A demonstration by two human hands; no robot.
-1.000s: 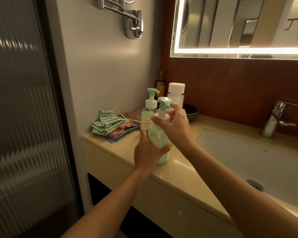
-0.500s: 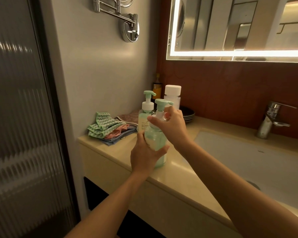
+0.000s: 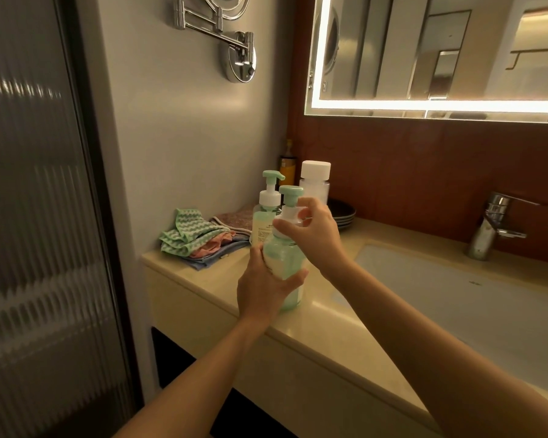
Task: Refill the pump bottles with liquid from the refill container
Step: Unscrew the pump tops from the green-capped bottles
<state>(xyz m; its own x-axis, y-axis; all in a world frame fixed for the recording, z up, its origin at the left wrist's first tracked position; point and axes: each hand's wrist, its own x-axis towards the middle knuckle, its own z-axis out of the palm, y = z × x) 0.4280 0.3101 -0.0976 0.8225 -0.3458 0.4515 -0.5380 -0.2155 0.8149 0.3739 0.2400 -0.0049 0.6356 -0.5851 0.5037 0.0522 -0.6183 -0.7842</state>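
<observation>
A pale green pump bottle (image 3: 285, 260) stands on the beige counter (image 3: 329, 324) near its front edge. My left hand (image 3: 263, 289) grips the bottle's body from the left. My right hand (image 3: 314, 232) pinches the white collar under the green pump head. A second green pump bottle (image 3: 266, 210) stands just behind it, untouched. Behind both is a clear refill container (image 3: 315, 181) with a white cap, upright and closed.
Folded cloths (image 3: 196, 238) lie at the counter's left end. A dark bottle (image 3: 288, 162) stands in the corner and stacked dark plates (image 3: 342, 213) behind the container. The sink basin (image 3: 456, 292) and chrome tap (image 3: 487, 229) are to the right. A ribbed glass door (image 3: 45, 216) is at left.
My right hand's fingers have shifted around the pump collar, turning on it. The bottle and my left hand stay in place on the counter.
</observation>
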